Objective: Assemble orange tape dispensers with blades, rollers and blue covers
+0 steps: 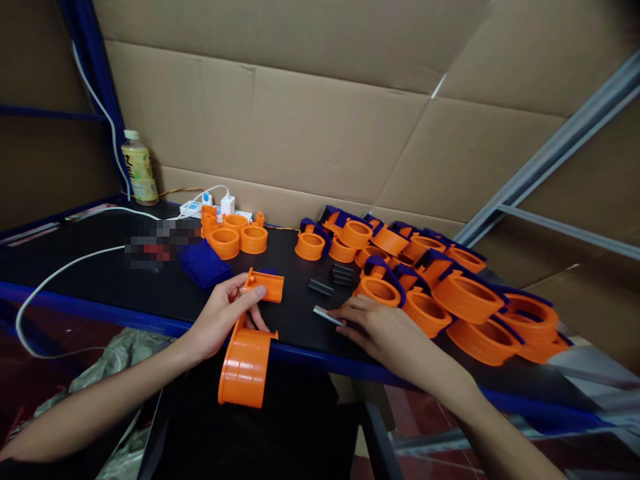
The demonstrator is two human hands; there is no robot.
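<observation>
My left hand point(220, 317) is closed round an orange plastic tape dispenser point(245, 367), thumb on its flat upper end. The dispenser's ring hangs below the hand, past the table's front edge. Low over the tabletop, my right hand point(373, 327) has its fingertips on one end of a small silvery metal strip point(327, 316). That strip points toward the left hand. Just behind it lie a dark ridged strip point(321, 287) and a small stack of similar dark strips point(343, 274).
Orange dispensers with blue parts point(467, 297) are piled on the right. Several plain orange dispensers point(223, 243) stand at the back left beside a stack of blue pieces point(205, 263). Behind are a power strip point(193, 210) and a bottle point(140, 170); a white cable point(60, 270) loops over the left edge.
</observation>
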